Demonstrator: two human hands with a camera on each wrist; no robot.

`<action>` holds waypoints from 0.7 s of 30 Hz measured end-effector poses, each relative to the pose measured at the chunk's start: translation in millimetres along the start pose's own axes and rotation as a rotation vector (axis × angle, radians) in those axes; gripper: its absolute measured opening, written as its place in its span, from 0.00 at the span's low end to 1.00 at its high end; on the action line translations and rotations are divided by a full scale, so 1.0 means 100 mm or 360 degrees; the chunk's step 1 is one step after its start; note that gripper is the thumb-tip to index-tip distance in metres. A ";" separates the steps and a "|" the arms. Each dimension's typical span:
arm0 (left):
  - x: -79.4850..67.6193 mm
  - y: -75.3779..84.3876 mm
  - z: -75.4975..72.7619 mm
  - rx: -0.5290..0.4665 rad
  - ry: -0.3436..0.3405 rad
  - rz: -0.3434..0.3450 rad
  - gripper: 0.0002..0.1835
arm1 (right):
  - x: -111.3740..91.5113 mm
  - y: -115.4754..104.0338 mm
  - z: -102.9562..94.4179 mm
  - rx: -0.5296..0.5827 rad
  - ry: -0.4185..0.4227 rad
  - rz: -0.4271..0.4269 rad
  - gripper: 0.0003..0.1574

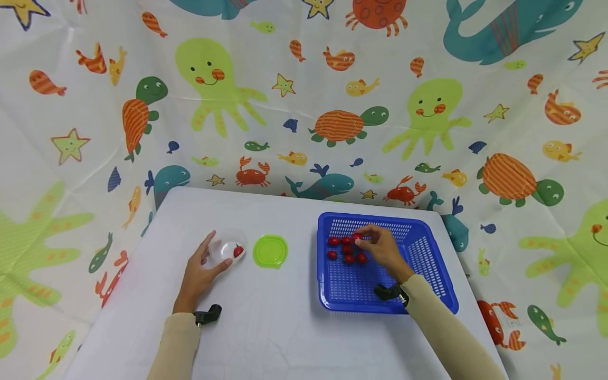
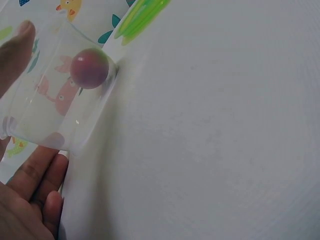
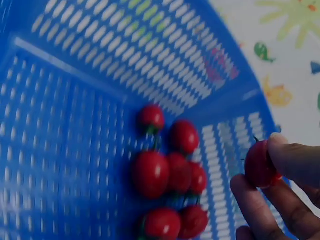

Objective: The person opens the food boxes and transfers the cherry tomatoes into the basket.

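Note:
My left hand (image 1: 200,272) grips a clear plastic cup (image 2: 50,100) on the left of the table, thumb on one side and fingers on the other. Inside the cup lies one cherry tomato (image 1: 238,251), seen blurred through the wall in the left wrist view. Over the blue basket (image 1: 328,295), my right hand (image 1: 382,248) pinches another cherry tomato (image 3: 261,164) between thumb and fingers. Several more cherry tomatoes (image 3: 151,174), some with green stems, sit grouped on the basket floor below that hand.
Between cup and basket a green lid (image 1: 270,251) lies flat on the white table (image 1: 266,327). The basket has raised, slotted walls. Behind the table hangs a cloth (image 1: 266,105) printed with sea animals.

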State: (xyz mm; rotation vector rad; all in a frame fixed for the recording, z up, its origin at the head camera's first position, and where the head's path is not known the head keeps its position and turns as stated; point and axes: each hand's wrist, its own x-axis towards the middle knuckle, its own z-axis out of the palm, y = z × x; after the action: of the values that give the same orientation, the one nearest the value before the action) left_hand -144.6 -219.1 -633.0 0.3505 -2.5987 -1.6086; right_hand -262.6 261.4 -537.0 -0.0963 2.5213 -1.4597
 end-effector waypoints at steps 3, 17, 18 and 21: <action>0.00 0.00 0.00 -0.0002 -0.0004 -0.0005 0.53 | 0.04 0.10 -0.07 -0.0097 0.0060 0.0011 0.16; 0.01 -0.02 0.00 -0.0001 -0.0002 0.0002 0.53 | 0.07 0.32 -0.28 -0.0268 0.0080 0.0200 0.14; 0.01 -0.02 0.00 -0.0001 -0.0001 0.0002 0.53 | 0.07 0.33 -0.29 -0.0276 0.0069 0.0205 0.14; 0.01 -0.02 0.00 0.0000 0.0003 0.0006 0.53 | 0.07 0.36 -0.30 -0.0309 0.0034 0.0230 0.13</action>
State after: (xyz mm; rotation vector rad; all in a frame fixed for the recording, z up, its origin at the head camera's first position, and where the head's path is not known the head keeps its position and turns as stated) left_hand -145.0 -220.2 -634.9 0.3472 -2.5966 -1.6059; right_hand -274.3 303.4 -554.9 0.0691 2.6205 -1.1667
